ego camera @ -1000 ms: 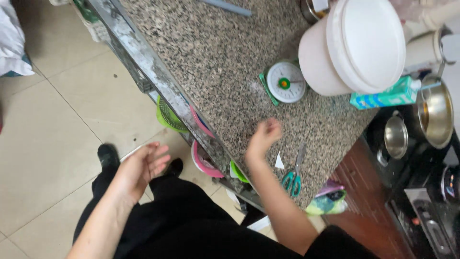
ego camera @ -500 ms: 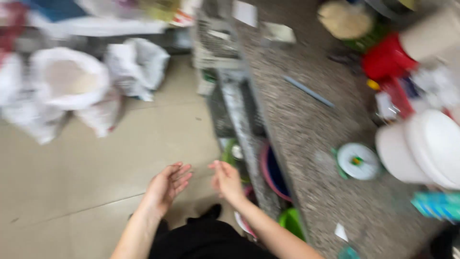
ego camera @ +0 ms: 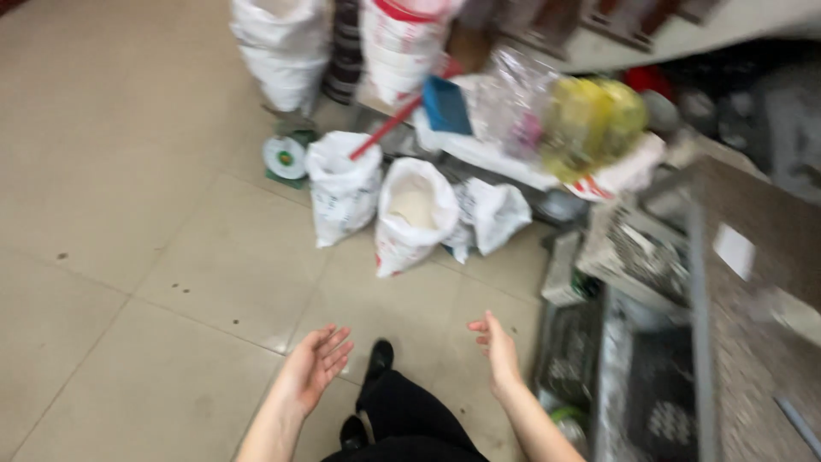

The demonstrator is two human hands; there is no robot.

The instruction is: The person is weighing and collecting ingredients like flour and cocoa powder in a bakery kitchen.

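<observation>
Both my hands are empty and hang over the floor (ego camera: 128, 214). The left hand (ego camera: 318, 364) is spread, palm up; the right hand (ego camera: 498, 352) is open too, fingers loosely together, thumb out. I judge this a between-grips moment, a turn from the counter (ego camera: 761, 282) toward the sacks. Any pick-up from here calls for stepping closer and bending, since the sacks stand well apart from my hands. I count three open white sacks (ego camera: 415, 214) on the floor ahead, two taller ones behind, one green scale (ego camera: 284, 158), one red-handled tool (ego camera: 389, 124).
</observation>
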